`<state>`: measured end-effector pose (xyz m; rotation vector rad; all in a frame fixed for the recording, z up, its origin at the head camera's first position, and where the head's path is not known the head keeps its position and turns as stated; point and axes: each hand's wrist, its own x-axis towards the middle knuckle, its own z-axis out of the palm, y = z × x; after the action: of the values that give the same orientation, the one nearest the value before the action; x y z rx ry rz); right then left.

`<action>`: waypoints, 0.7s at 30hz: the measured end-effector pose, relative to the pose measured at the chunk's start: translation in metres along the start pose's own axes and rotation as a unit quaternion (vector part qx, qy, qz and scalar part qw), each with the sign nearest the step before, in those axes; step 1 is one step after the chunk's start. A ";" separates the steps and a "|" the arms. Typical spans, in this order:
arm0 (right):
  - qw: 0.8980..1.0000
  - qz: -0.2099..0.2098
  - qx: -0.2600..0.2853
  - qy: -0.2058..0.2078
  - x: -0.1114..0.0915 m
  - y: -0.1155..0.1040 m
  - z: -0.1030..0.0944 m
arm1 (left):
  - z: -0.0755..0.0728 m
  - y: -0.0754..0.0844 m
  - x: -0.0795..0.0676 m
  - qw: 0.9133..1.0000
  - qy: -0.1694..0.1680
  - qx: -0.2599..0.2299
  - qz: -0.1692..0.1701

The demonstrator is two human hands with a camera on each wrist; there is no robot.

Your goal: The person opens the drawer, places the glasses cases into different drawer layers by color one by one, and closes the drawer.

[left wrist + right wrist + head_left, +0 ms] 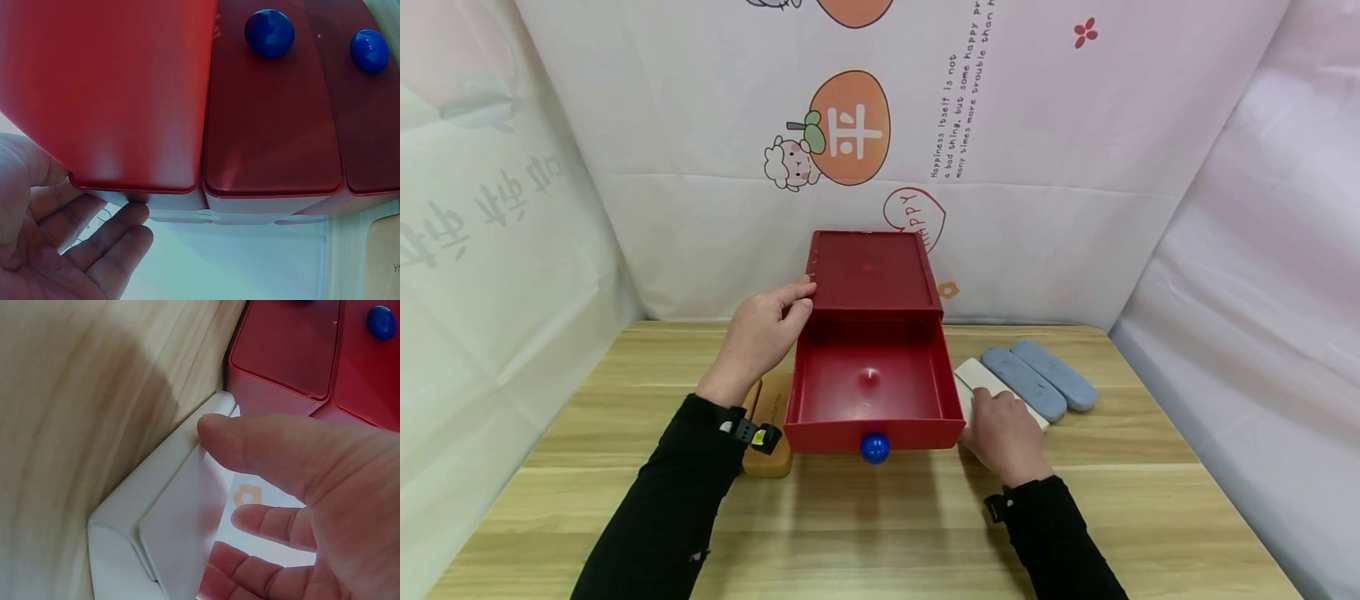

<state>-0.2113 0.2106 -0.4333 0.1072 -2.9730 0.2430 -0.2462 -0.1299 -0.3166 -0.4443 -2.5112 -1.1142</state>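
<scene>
A red drawer cabinet stands on the table, its top drawer pulled out and holding nothing. That drawer has a blue knob. My left hand rests against the cabinet's left side near the top, fingers fairly straight. To the right of the cabinet, my right hand is on a white glasses case lying on the table. In the right wrist view the thumb touches one edge of the case, while some fingertips disappear behind its other side; the index finger stands apart from it.
Two blue glasses cases lie side by side to the right of the white one. A tan case lies left of the cabinet, partly hidden by the left arm. Lower drawers with blue knobs are closed. A printed white cloth hangs behind.
</scene>
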 end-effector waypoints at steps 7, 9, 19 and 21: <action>1.000 -0.002 -0.002 0.001 0.000 0.000 0.002 | 0.000 0.000 0.000 1.000 0.000 0.000 0.000; 1.000 -0.004 -0.003 0.000 0.000 0.000 0.002 | 0.000 0.001 0.000 1.000 0.001 0.002 0.001; 1.000 -0.002 -0.012 -0.012 0.000 0.000 0.003 | 0.000 0.001 0.001 1.000 0.003 0.003 0.005; 1.000 -0.001 -0.013 -0.017 0.000 0.000 0.003 | 0.000 0.001 0.000 1.000 0.003 0.003 0.005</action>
<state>-0.2117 0.2100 -0.4363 0.1111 -3.0077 0.2037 -0.2463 -0.1294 -0.3161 -0.4516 -2.5043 -1.1031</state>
